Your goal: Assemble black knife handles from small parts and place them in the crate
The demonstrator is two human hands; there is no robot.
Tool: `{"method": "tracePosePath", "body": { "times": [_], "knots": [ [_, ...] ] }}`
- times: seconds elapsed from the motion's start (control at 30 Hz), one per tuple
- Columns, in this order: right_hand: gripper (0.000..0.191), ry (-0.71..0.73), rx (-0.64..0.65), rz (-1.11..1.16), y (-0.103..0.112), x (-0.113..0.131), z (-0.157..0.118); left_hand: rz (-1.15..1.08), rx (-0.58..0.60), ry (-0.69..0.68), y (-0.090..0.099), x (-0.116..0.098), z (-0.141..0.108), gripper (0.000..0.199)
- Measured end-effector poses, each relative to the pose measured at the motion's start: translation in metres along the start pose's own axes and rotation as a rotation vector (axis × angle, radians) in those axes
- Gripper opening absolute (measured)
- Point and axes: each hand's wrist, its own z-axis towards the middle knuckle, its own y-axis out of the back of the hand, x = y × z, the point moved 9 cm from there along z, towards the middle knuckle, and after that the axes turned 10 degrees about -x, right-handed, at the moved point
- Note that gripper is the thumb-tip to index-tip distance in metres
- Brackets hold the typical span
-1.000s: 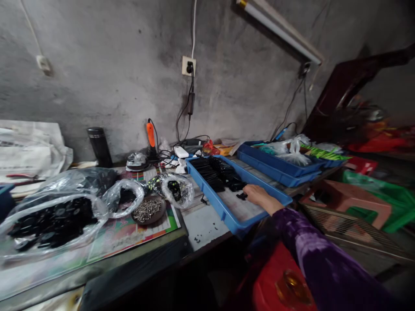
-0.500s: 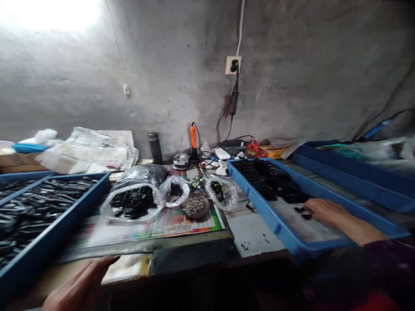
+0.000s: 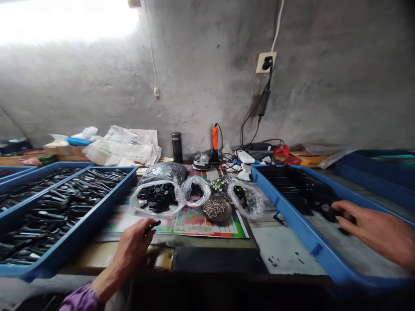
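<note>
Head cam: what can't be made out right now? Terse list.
Head view only:
Left hand: fingers hide most of the black piece, so its shape is unclear.
Right hand: fingers overlap the black parts; any grip is unclear.
Dark plastic bag: its film hides the contents.
Metal bits: too small to identify.
Far-right blue tray: cut off by the right edge.

Left: two trays (image 3: 78, 229) lying side by side on the surface (image 3: 285, 250) | Centre: plastic bags (image 3: 158, 198) sitting around a dish (image 3: 223, 218) on a printed mat (image 3: 207, 229) | Right: one tray (image 3: 311, 242) resting on the surface | Far: a flask (image 3: 177, 147) standing before the wall (image 3: 324, 86)
</note>
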Motion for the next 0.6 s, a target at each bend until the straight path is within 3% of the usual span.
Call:
{"method": "tracePosePath", "body": {
  "times": [0.03,0.1,0.23,0.37,0.47,0.6],
  "knots": [
    [0.032,0.044,0.031,-0.021,-0.003,0.012,-0.004,0.014,0.009,0.004,-0.005,0.0,0.003,0.021],
    [0.039,0.15,-0.04,-0.036,0.004,0.045,-0.013,0.047,0.034,0.011,-0.014,-0.001,0.009,0.019],
    [0.042,0.286,-0.152,0.151,0.021,0.128,-0.041,0.118,0.086,0.023,-0.031,-0.01,0.025,0.02],
    [0.032,0.293,-0.039,0.398,0.011,0.197,-0.067,0.181,0.15,0.016,-0.051,-0.03,0.044,0.02],
    [0.027,0.179,0.073,0.57,-0.008,0.223,-0.083,0.217,0.206,-0.002,-0.069,-0.049,0.059,0.016],
    [0.024,0.06,0.197,0.712,-0.032,0.239,-0.102,0.249,0.273,-0.048,-0.095,-0.071,0.079,0.015]
  ]
}}
